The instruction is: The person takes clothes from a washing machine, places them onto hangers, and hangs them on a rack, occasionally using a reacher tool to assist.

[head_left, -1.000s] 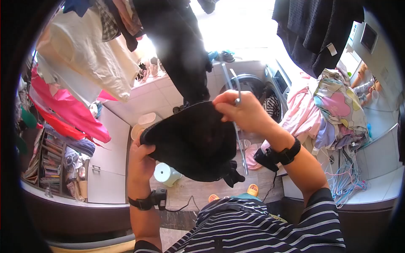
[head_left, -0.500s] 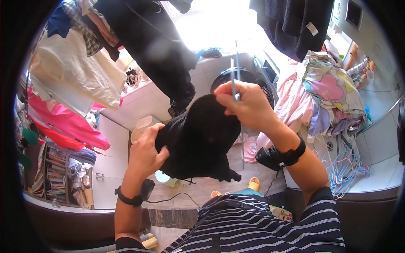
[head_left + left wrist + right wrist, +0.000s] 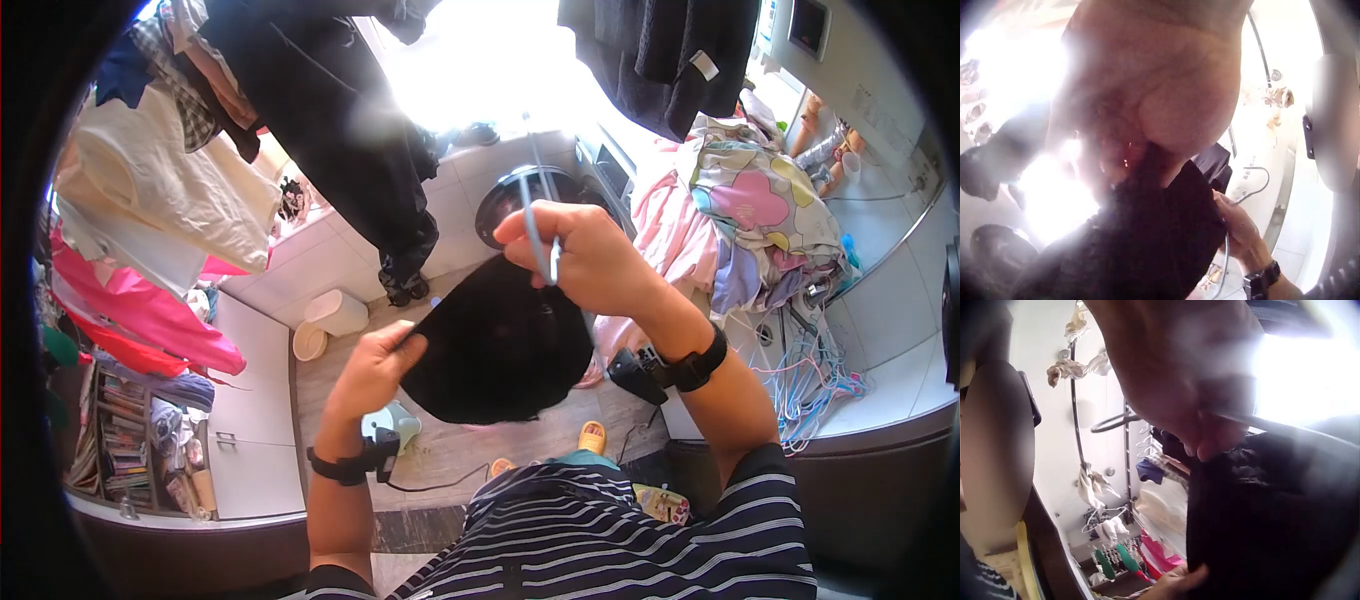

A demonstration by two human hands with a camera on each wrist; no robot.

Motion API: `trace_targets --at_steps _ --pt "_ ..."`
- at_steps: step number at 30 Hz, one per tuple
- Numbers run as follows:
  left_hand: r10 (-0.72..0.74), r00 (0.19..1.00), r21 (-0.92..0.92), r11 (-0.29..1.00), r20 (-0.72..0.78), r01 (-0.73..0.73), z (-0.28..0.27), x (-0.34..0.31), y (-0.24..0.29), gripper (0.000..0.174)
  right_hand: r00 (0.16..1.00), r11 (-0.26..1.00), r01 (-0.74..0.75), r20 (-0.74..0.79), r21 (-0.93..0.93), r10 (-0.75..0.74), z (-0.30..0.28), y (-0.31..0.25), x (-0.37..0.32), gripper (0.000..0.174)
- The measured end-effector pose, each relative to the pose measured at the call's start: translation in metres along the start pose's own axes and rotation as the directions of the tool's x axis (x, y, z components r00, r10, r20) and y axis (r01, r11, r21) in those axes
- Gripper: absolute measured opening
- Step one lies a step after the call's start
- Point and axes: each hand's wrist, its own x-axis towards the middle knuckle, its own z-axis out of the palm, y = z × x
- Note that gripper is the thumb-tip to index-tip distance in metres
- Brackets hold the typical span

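Note:
A black cloth garment [image 3: 500, 350] is stretched between my two hands in the head view. My left hand [image 3: 375, 370] pinches its left edge between thumb and fingers. At the upper right edge, my right hand [image 3: 580, 255] grips the cloth together with a thin light-blue hanger [image 3: 528, 200]. The hanger's curved hook [image 3: 1109, 424] sticks out beside the right hand in the right wrist view. Dark cloth [image 3: 1147, 244] hangs below the left hand in the left wrist view, its kind of garment unclear.
Black trousers [image 3: 320, 130], a white shirt [image 3: 165, 185] and a dark knit garment [image 3: 650, 60] hang overhead. Laundry [image 3: 750, 200] is heaped at the right above tangled hangers [image 3: 810, 390]. A round washer door [image 3: 525, 190] stands ahead; a small stool [image 3: 400, 420] is on the floor.
The left hand let the garment's edge bunch up, then drew it taut again with a new grip. The right hand kept hold of cloth and hanger, which has tilted. The head view has shifted.

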Motion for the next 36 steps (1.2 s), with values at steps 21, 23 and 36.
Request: trace_targets --at_steps 21,23,36 --pt "-0.023 0.999 -0.995 0.093 0.029 0.031 -0.004 0.038 0.077 0.039 0.887 0.537 0.338 -0.453 0.773 0.095 -0.02 -0.012 -0.07 0.05" --pt "-0.03 0.999 -0.994 0.106 -0.01 -0.007 -0.002 0.039 0.08 0.037 0.857 0.503 0.409 -0.51 0.761 0.075 -0.005 -0.029 -0.081 0.05" --pt "-0.102 0.982 -0.964 0.231 -0.157 -0.13 -0.033 0.027 0.078 0.029 0.966 0.738 0.214 -0.25 0.639 -0.064 0.075 0.071 -0.066 0.04"
